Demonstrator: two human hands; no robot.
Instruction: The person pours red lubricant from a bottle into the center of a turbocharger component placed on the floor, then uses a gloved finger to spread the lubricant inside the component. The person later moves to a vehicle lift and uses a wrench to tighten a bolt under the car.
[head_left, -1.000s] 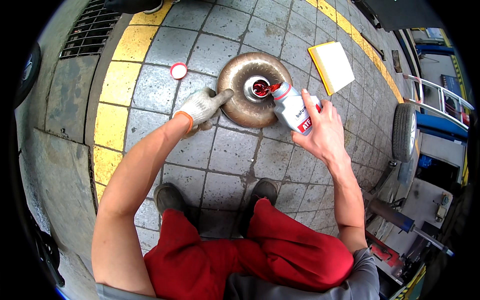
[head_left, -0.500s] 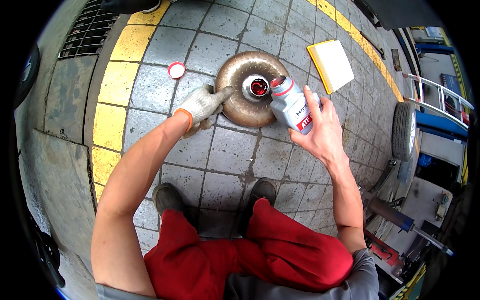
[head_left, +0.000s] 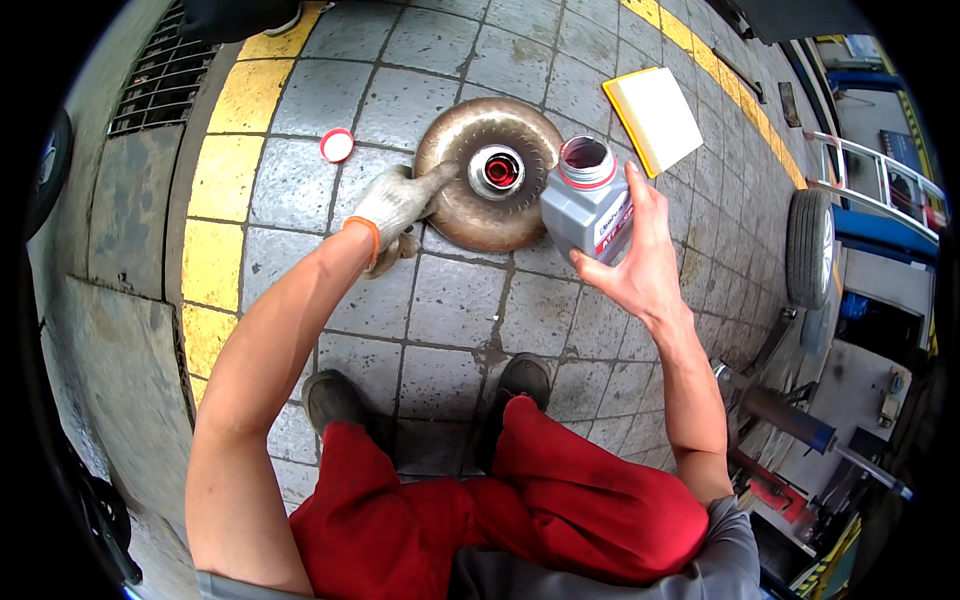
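Red fluid (head_left: 498, 173) is seen in the hub opening of the round metal part (head_left: 465, 212), laid flat on the tiled floor (head_left: 450, 305); no stream is visible, bottle level can't be told. Uncapped grey bottle (head_left: 578, 215) is gripped by the right hand (head_left: 642, 268), mouth up; part's right edge is overlapped by it. Part's left side is touched by the gloved left hand (head_left: 395, 207); grip can't be told. Red-rimmed cap (head_left: 337, 146) is placed left, yellow-edged panel (head_left: 655, 120) right.

Left grip (head_left: 396, 212) touches metal housing (head_left: 490, 226); right grip (head_left: 645, 268) holds grey bottle (head_left: 577, 212).
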